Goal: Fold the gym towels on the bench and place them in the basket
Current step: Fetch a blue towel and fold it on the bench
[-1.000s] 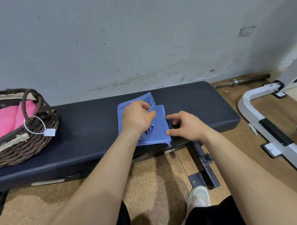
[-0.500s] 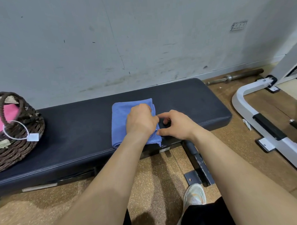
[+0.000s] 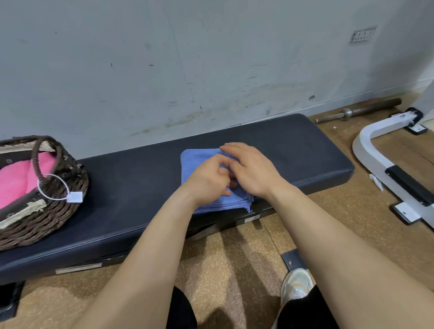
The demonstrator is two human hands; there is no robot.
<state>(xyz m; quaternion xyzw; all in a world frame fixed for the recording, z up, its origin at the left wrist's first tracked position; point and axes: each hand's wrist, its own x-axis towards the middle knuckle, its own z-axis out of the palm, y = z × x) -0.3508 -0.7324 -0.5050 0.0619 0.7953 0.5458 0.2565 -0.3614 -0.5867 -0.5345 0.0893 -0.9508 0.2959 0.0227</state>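
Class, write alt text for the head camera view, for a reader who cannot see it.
A person's left hand and right hand meet over a folded blue towel on a dark padded bench. At the bench's left end stands a wicker basket holding a pink towel.

A grey wall, scuffed and streaked, fills the upper half of the frame, with a small outlet plate at upper right. Along its foot at right lies a dark metal bar on the brown speckled floor. At the right edge stands a white tubular frame bearing a black pad, a white scrap just beside it
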